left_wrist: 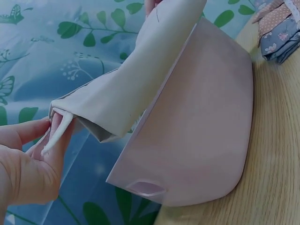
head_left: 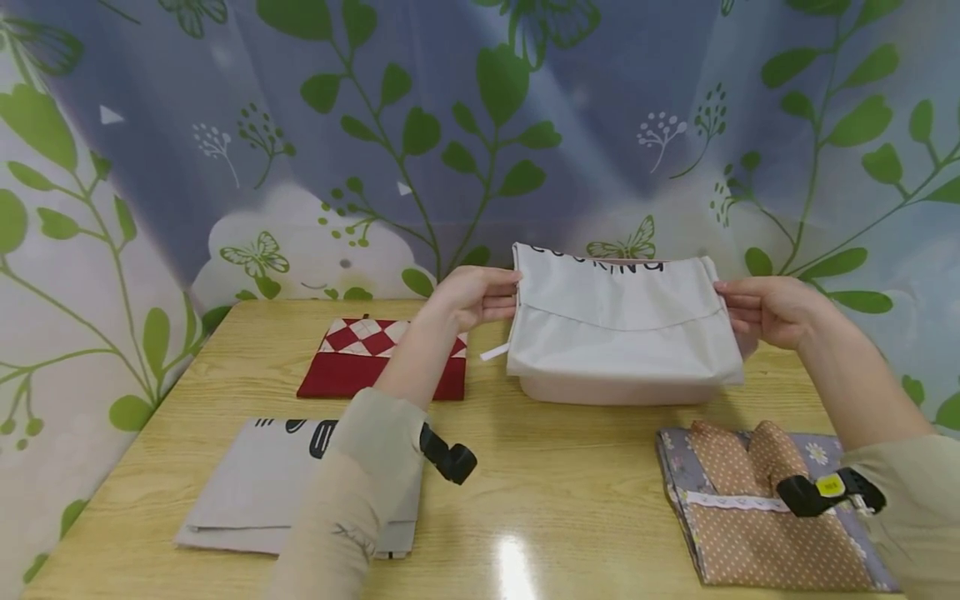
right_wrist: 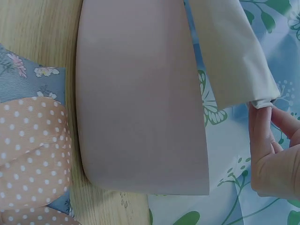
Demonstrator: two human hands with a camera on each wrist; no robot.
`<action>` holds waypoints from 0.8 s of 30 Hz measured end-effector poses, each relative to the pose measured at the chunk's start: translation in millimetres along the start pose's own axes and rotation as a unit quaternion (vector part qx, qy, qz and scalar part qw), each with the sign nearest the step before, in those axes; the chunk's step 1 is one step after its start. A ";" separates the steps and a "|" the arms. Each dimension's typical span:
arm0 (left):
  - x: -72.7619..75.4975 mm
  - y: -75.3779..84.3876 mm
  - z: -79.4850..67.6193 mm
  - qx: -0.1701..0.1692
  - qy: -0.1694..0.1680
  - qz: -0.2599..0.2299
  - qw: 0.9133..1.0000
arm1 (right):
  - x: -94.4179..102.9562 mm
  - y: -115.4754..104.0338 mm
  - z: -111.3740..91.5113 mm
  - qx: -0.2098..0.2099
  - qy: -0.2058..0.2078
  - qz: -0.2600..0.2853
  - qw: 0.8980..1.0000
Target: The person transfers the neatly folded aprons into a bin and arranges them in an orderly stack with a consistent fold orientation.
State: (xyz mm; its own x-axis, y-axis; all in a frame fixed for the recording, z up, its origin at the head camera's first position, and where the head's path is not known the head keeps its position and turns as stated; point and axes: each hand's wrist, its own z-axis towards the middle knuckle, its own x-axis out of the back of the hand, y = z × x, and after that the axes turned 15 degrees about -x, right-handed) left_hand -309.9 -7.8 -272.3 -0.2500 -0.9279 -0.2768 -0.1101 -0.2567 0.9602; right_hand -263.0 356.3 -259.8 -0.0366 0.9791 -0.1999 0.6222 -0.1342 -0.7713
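Note:
In the head view, a folded off-white apron (head_left: 622,321) with black lettering and a white strap is held up over a pink plastic bin (head_left: 618,392). My left hand (head_left: 477,297) pinches its left edge, where the strap (left_wrist: 58,133) hangs beside the fingers in the left wrist view. At the other end, my right hand (head_left: 772,310) pinches the right edge between thumb and fingers. Seen from both wrists, the apron is above the bin's open top, and the bin's side wall (right_wrist: 140,103) stands upright on the table. The bin's inside is hidden.
A red-and-white diamond-patterned folded cloth (head_left: 352,375) lies at the back left of the wooden table (head_left: 525,467). Nearer is a grey folded cloth (head_left: 247,492) with black letters. A floral and polka-dot folded cloth (head_left: 772,542) lies front right. A leaf-patterned curtain (head_left: 450,167) hangs behind.

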 end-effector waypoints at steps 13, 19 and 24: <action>-5.9 -3.8 14.3 -0.004 0.010 -0.024 1.000 | 5.9 -15.4 5.4 0.005 0.003 -0.010 1.000; -10.2 -4.2 20.7 -0.003 0.015 -0.018 1.000 | 7.7 -20.9 8.9 0.004 0.010 -0.007 1.000; -12.9 -4.6 26.9 -0.004 0.021 -0.017 1.000 | 8.7 -27.2 11.1 0.008 0.025 -0.020 0.999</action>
State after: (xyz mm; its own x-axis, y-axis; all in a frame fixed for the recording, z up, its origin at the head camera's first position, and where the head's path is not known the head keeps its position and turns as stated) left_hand -332.0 12.7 -274.2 -0.2055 -0.9294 -0.3066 -0.1106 -0.2893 0.9508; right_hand -288.9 366.7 -247.3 -0.0215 0.9902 -0.1383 0.6079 -0.0968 -0.7881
